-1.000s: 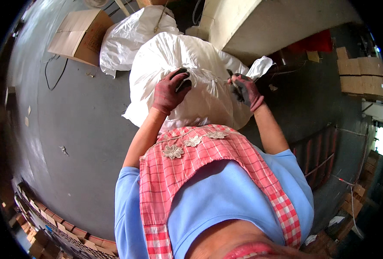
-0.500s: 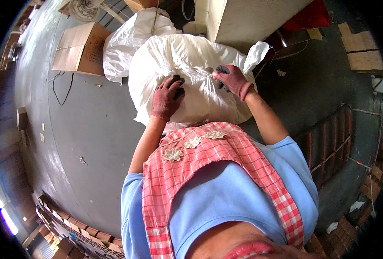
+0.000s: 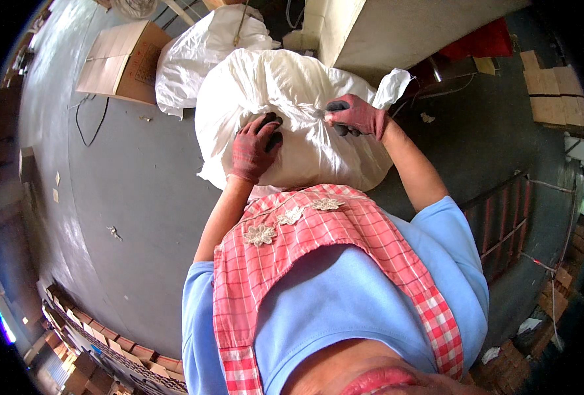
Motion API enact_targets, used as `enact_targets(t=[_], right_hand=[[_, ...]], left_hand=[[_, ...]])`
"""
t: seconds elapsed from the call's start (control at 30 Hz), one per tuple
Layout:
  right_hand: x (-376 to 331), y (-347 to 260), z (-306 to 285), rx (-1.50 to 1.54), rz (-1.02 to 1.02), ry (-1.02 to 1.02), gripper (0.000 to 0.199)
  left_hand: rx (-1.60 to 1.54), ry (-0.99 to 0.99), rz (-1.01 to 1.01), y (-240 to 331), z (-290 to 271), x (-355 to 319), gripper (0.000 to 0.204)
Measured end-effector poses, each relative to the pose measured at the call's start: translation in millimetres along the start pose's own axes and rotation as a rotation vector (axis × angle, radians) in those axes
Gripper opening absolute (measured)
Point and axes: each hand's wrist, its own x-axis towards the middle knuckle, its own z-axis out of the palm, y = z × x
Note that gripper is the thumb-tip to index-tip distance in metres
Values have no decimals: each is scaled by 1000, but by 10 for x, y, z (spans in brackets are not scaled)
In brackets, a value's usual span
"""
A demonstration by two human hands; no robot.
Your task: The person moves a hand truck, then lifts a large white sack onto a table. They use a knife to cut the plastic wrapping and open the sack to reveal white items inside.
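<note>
A bulging white sack point(image 3: 305, 158) fills the space before my body, its top drawn together in a twisted, puckered ridge. My left hand point(image 3: 257, 148), in a red glove with black fingertips, presses on the left part of the sack, its fingers curled into the fabric just below the ridge. At the ridge's right end my right hand point(image 3: 357, 117), gloved alike, is closed in a pinch. Whatever lies between its thumb and fingertips is too small to make out. A loose corner of the sack sticks up beyond the right hand.
Behind the sack's left side lies another white bag point(image 3: 203, 59), with a cardboard box point(image 3: 124, 59) beside it. A pale pillar point(image 3: 377, 33) rises at the back. To the right are a red metal frame point(image 3: 506, 220) and stacked cartons point(image 3: 555, 89). A cable point(image 3: 84, 128) lies on the grey floor.
My right hand has turned flatter and drawn its fingers together at the ridge, staying close to the same spot. The left hand has kept its place. The view has shifted slightly.
</note>
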Motion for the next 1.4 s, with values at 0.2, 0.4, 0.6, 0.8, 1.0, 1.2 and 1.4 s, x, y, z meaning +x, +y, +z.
enact_targets(t=[0.2,0.4,0.6,0.8,1.0,1.2,1.4], right_hand=[[33,206,103,57,-96,116,25],[-149,183,306,-448,-225,380,27],[-327,294,441,-180,-213,584,27],[-372,332,507,254,-142,594,26],[-240,273,514,226,-212,616,25],[-66,-99,375,-118,-257,587,28],[251,-268,398,-346,-258,471,27]], left_hand=[[-3,-11,-9,7,-27,22,28],[-23,-71,-44,-35,-23,48,27],[-219,63,-171,193,-295,260,28],[174,-47,73,412,-412,778,31],[277,-213,-106,162,-259,620,36],[430,-17,27,90,-238,84,27],[334,66,-204,-263,-286,-325,23]])
